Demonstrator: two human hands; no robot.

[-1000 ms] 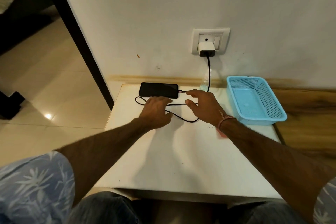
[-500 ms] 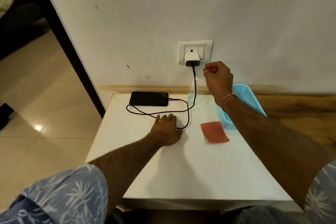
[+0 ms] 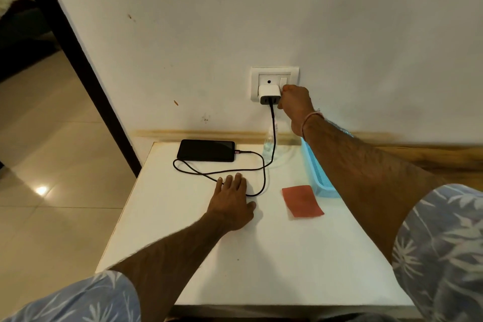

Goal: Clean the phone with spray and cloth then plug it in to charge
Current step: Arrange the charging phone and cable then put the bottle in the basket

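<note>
Room lies nearest you: the front half of the table [image 3: 261, 269] carries only your left forearm. Further in, your left hand [image 3: 231, 204] rests flat, fingers straight, grip open and holding nothing, its fingertips at the loop of the cable [image 3: 273, 125]. To its right the cloth [image 3: 302, 201] lies flat, just beside the basket [image 3: 320, 183] at the right edge.

Beyond the left hand, the phone [image 3: 206, 150] lies face up at the table's far edge. Its long axis runs left to right along the wall, with the cable in its right end, so it looks already plugged. A clear bottle [image 3: 268, 146] stands behind the cable by the wall.

Farthest, your right hand [image 3: 295, 103] is up at the socket plate [image 3: 274, 70]. Its grip is curled into a fist on nothing, touching the right side of the charger [image 3: 269, 93]. The switch [image 3: 283, 81] sits just above and slightly left of those knuckles. You cannot tell whether a fingertip is on it. The right hand is much the nearer, so I judge a short press is all that remains. Keep off the charger.
</note>
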